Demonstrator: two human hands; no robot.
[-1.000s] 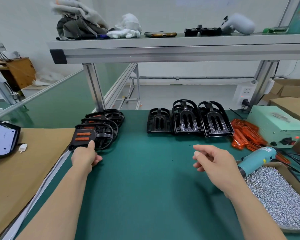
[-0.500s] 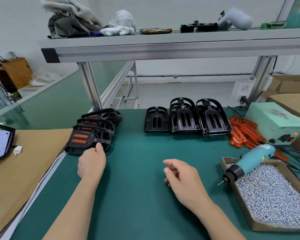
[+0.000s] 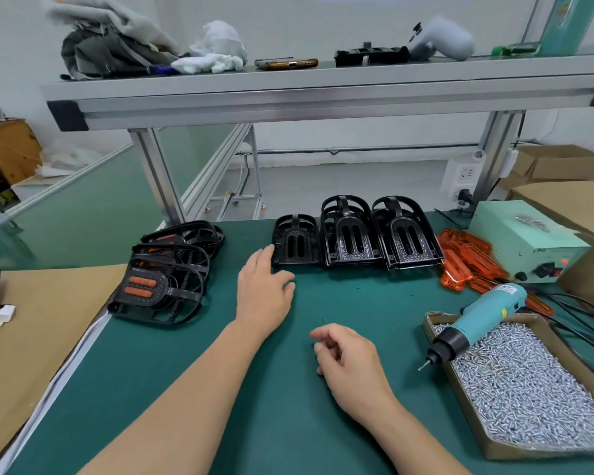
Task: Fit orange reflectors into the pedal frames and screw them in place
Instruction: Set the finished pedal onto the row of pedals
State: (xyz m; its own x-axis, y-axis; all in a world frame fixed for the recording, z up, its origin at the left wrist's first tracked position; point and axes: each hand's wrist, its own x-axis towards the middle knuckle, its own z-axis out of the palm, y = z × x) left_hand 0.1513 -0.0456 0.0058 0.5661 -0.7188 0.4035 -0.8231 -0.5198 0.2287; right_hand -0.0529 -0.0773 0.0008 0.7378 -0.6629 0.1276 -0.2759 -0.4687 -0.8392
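Three empty black pedal frames stand in a row at the back of the green table; the leftmost frame (image 3: 295, 246) is the smallest in view. My left hand (image 3: 263, 291) lies flat with fingers apart, its fingertips touching that frame's left edge. My right hand (image 3: 348, 359) hovers over the table's middle, fingers loosely curled, holding nothing. A stack of black frames with orange reflectors fitted (image 3: 158, 289) sits at the left. Loose orange reflectors (image 3: 467, 262) are piled at the right. A teal electric screwdriver (image 3: 477, 320) rests on a cardboard tray (image 3: 542, 452) of silver screws.
A pale green power unit (image 3: 525, 238) with cables stands at the back right beside cardboard boxes (image 3: 559, 162). An aluminium shelf (image 3: 323, 94) spans overhead, carrying cloths, a phone and other items. Brown cardboard sheet (image 3: 31, 323) and a tablet edge lie at the left.
My left hand has left the stack of finished pedals and moved right to the leftmost empty frame. My right hand has drawn back toward me and curled.
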